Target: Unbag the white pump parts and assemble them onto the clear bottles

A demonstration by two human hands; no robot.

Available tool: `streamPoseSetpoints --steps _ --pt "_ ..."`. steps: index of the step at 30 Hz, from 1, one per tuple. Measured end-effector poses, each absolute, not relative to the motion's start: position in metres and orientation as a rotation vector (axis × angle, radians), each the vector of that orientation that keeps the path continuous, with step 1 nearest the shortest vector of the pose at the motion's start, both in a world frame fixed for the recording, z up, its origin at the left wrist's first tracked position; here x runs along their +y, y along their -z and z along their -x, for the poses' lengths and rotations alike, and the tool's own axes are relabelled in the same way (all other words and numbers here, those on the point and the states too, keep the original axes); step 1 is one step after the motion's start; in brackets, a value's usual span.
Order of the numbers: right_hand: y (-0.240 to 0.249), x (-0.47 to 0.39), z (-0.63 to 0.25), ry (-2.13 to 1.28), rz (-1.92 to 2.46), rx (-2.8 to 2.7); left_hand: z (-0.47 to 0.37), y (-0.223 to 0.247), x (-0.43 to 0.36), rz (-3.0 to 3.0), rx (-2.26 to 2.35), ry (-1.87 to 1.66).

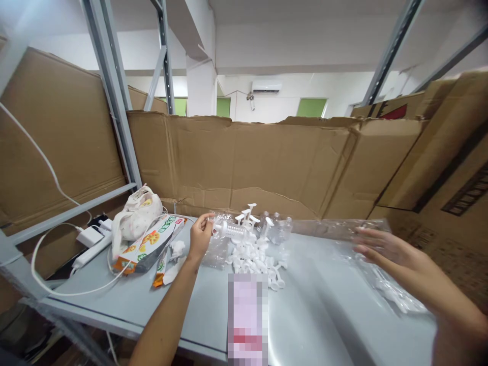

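Note:
My left hand (201, 235) is closed in a pinch on the end of a clear plastic syringe (235, 232) with graduation marks, held sideways. Just beneath and beside it lies a heap of small white plastic parts (253, 259), some with rings. White plungers (249, 216) stick up at the back of the heap, near clear plastic barrels (280, 229). Off to the right, my right hand (392, 256) reaches in with thumb and fingers apart, over a clear plastic bag (396, 295) that has whitish items in it. Whether its fingertips touch the plastic cannot be made out.
Clear plastic film (324, 229) stretches along the back of the grey table (305, 305). On the left are a food box (156, 241), an orange wrapper (159, 272), a white cloth bag (139, 211) and a power strip (91, 251) with cables. Cardboard (247, 162) walls the back.

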State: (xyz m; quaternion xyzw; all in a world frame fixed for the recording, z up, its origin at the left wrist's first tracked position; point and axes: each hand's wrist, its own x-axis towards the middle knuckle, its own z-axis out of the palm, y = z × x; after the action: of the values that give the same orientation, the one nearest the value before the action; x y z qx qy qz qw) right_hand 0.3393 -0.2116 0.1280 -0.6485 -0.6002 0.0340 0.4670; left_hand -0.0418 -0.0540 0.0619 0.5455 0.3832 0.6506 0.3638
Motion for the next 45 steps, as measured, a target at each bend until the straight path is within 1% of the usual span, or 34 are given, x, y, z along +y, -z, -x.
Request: streamPoseSetpoints --steps 3,5,8,9,11,13,14,16,18,22,24,27,30,33,36,39,42,45 --pt "-0.114 -0.230 -0.344 0.206 1.843 -1.354 0.042 -0.061 -0.053 -1.347 0.946 -1.720" --pt "-0.096 -0.236 -0.339 0.403 1.971 -1.282 0.042 -0.061 -0.053 -1.299 0.923 -1.720" --pt "-0.052 -0.233 -0.336 0.532 1.988 -1.494 0.038 -0.060 -0.055 -1.213 0.878 -1.682" --pt "-0.035 -0.230 -0.338 0.502 1.944 -1.637 0.036 -0.060 -0.056 -1.191 0.862 -1.661" --pt "-0.003 -0.224 -0.347 0.278 1.998 -1.886 0.033 -0.060 -0.058 -1.159 0.829 -1.621" --pt "0.015 -0.220 -0.355 0.055 2.158 -1.943 0.028 -0.059 -0.060 -1.147 0.798 -1.582" --pt "0.017 -0.219 -0.356 0.019 2.186 -1.935 0.026 -0.058 -0.061 -1.149 0.785 -1.562" --pt "0.005 -0.216 -0.348 0.073 2.115 -1.905 0.021 -0.056 -0.063 -1.165 0.760 -1.521" --pt "-0.021 -0.212 -0.325 0.166 1.934 -1.890 0.015 -0.053 -0.065 -1.201 0.729 -1.472" --pt "-0.071 -0.195 -0.259 0.226 1.669 -1.868 0.003 -0.047 -0.072 -1.345 0.663 -1.395" --pt "-0.082 -0.183 -0.230 0.264 1.531 -1.966 -0.001 -0.045 -0.076 -1.426 0.637 -1.373" --pt "-0.084 -0.165 -0.199 0.227 1.392 -2.142 -0.004 -0.046 -0.083 -1.486 0.581 -1.319" --pt "-0.081 -0.149 -0.189 0.114 1.339 -2.098 -0.003 -0.049 -0.089 -1.474 0.452 -1.243" --pt "-0.077 -0.138 -0.191 -0.213 1.229 -1.773 -0.003 -0.049 -0.093 -1.567 0.431 -1.237" --pt "-0.068 -0.129 -0.194 -0.687 0.991 -1.312 -0.008 -0.041 -0.097 -1.858 0.664 -1.177" --pt "-0.053 -0.123 -0.191 -1.006 0.816 -1.009 -0.015 -0.033 -0.101 -2.153 0.950 -1.129" --pt "-0.042 -0.122 -0.186 -1.141 0.782 -0.907 -0.016 -0.030 -0.103 -2.364 1.116 -1.113" --pt "-0.040 -0.127 -0.186 -1.145 0.783 -0.936 -0.014 -0.031 -0.104 -2.288 1.041 -1.026"
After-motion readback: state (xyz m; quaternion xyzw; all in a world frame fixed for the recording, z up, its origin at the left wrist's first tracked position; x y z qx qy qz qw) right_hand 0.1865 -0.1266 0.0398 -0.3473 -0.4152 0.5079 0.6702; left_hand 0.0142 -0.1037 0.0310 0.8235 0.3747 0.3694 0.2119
